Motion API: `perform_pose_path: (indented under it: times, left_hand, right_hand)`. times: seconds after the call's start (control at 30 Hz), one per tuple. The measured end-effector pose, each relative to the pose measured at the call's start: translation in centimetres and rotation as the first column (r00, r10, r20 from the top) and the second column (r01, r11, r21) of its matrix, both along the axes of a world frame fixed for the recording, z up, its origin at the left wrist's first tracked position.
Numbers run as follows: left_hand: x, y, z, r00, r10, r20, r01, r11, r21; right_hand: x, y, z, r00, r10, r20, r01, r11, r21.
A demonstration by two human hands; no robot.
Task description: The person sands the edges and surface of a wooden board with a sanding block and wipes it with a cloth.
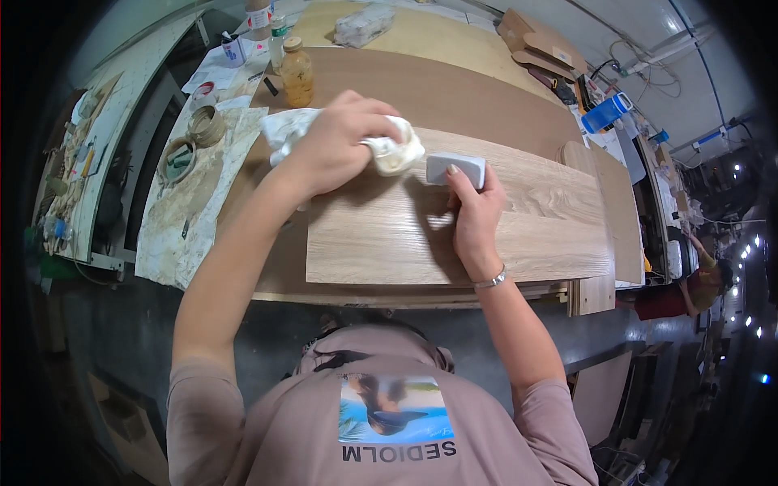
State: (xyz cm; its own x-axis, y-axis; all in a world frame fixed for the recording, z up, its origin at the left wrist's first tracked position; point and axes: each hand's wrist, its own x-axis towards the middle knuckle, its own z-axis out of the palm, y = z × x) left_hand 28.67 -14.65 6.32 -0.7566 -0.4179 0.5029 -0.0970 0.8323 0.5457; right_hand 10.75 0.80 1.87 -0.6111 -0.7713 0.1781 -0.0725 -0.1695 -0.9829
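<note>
The workbench [356, 296] runs left to right across the room, stacked with sheet material. The lowest visible layer is a dark brown board [454, 97]; a pale plywood sheet [438, 36] lies at the far end. On top, nearest the person, sits a light wood-grain panel [527, 219], flat and square to the near edge, which seems to put its whole face within reach of both arms.

To the left, a stained protective sheet [174, 219] covers the bench, apparently to catch spills from the supplies kept there.

The left hand [340, 142] is closed around a bunched white cloth [395, 150], pressing it onto the far left part of the panel; a loose tail of the cloth trails further left. The right hand [474, 215] rests on the panel just right of the cloth, fingers curled over a small pale rectangular block [455, 168] and holding it against the surface. Cloth and block lie just beside each other.

Containers stand at the far left: an amber bottle [297, 74] with a tan cap, a white-capped bottle with a label band behind it, and two open round tins [207, 125] on the stained sheet. A blue and white jug [606, 112] lies at the far right.
</note>
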Motion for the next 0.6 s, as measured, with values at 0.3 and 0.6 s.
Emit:
perform_pose_path:
  times: [0.3, 0.6]
  left_hand:
    - [-3.4, -1.2, -5.7, 0.981, 0.149, 0.125, -0.114, 0.961, -0.253]
    - [-3.6, -1.3, -6.2, 0.977, 0.178, 0.118, -0.138, 0.948, -0.287]
  right_hand:
    - [6.4, 6.8, 2.0, 0.923, -0.326, -0.204, 0.316, 0.945, -0.079]
    - [19.2, 7.3, -1.9, 0.714, -0.286, -0.639, 0.178, 0.957, -0.23]
